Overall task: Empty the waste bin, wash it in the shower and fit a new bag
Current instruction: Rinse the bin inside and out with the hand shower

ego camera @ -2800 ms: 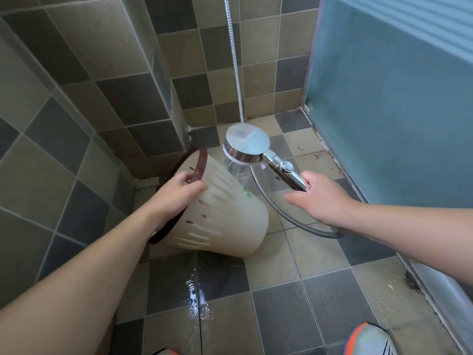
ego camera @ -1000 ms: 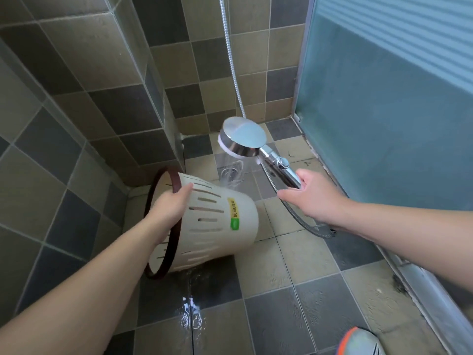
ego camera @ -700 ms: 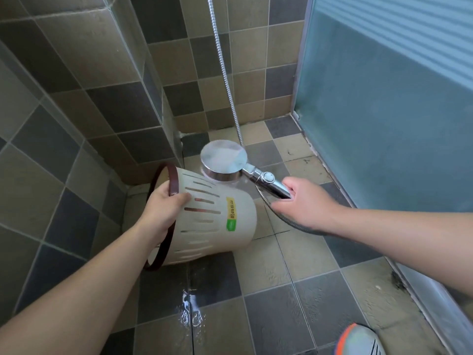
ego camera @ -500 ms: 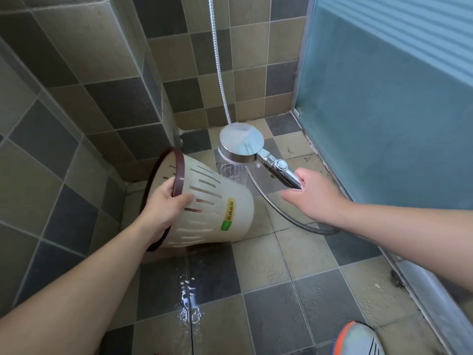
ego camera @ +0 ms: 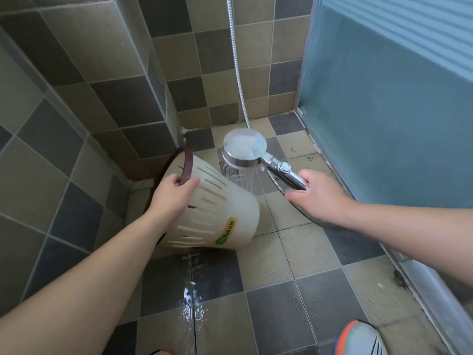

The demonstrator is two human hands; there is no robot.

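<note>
A cream slotted waste bin (ego camera: pixel 220 213) with a dark brown rim and a yellow-green label is held tilted on its side above the shower floor, mouth to the upper left. My left hand (ego camera: pixel 174 193) grips it at the rim. My right hand (ego camera: pixel 317 198) holds the chrome handle of a shower head (ego camera: pixel 244 149), which hangs face down just right of the bin's top. Water sprays from it past the bin's base.
Tiled walls close in on the left and behind. A frosted blue glass door (ego camera: pixel 384 111) stands at the right. The metal hose (ego camera: pixel 236 62) runs up the back wall. Water pools on the floor tiles (ego camera: pixel 192 303). A shoe toe (ego camera: pixel 361 339) shows at bottom right.
The bin has been turned in my left hand, its label now lower and its base swung right. The shower head moved about above it and keeps spraying.
</note>
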